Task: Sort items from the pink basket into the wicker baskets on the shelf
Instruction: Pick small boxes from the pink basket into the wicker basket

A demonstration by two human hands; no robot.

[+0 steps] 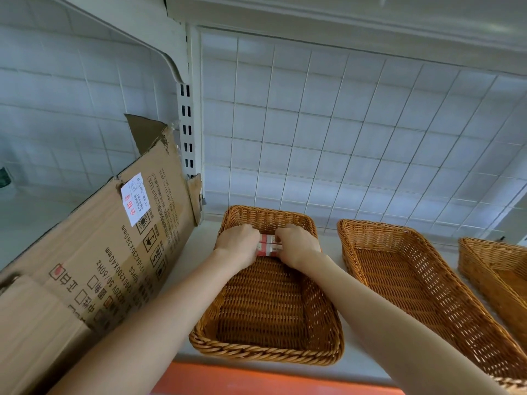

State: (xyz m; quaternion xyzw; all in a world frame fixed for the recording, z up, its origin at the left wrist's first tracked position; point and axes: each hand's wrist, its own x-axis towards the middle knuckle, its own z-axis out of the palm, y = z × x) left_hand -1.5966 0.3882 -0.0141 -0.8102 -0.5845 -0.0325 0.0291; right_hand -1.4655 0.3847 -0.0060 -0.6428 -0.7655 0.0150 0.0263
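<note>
The left hand [238,243] and right hand [296,246] curl their fingers round opposite ends of small red-and-white flat boxes [269,246], held at the far end inside the leftmost brown woven wicker basket [265,353] on the white shelf [202,243].

Left wicker basket [265,353]: golden-brown, tight ribbed weave, braided rim. Middle wicker basket [346,246], right wicker basket [490,269]: same honey-brown weave. Packets [268,246]: red and white bands, small dark print. Cardboard box [114,252]: plain tan, black printed text and symbols, one red mark. Sticker [135,199]: white, red characters. Tiled wall [342,124]: pale grey-white square grid. Slotted upright [186,124]: white, paired black slots. Shelf edge strip [256,377]: orange-red.
</note>
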